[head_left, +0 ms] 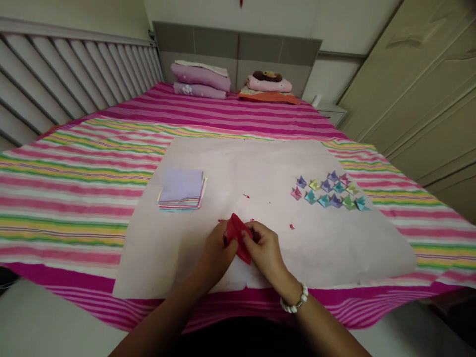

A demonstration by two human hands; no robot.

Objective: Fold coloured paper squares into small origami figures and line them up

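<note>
Between my two hands is a piece of folded red paper (238,232), held just above a large pale sheet (260,163) near its front edge. My left hand (218,248) grips the paper's left side, thumb on top. From the right, my right hand (265,246) pinches it with the thumb pressed on its face; the fingers behind are partly hidden. Small red paper scraps (291,226) lie around the hands. To the left sits a stack of square coloured paper (182,186), lilac on top. Several small folded paper figures (326,186) stand in rows at the right.
The pale sheet lies on a bed with a striped bedspread (74,198). Folded purple bedding (201,82) and a pink pile with a brown plush (267,82) rest by the headboard (238,47). A slatted rail (74,74) runs along the left, a wardrobe (420,89) along the right.
</note>
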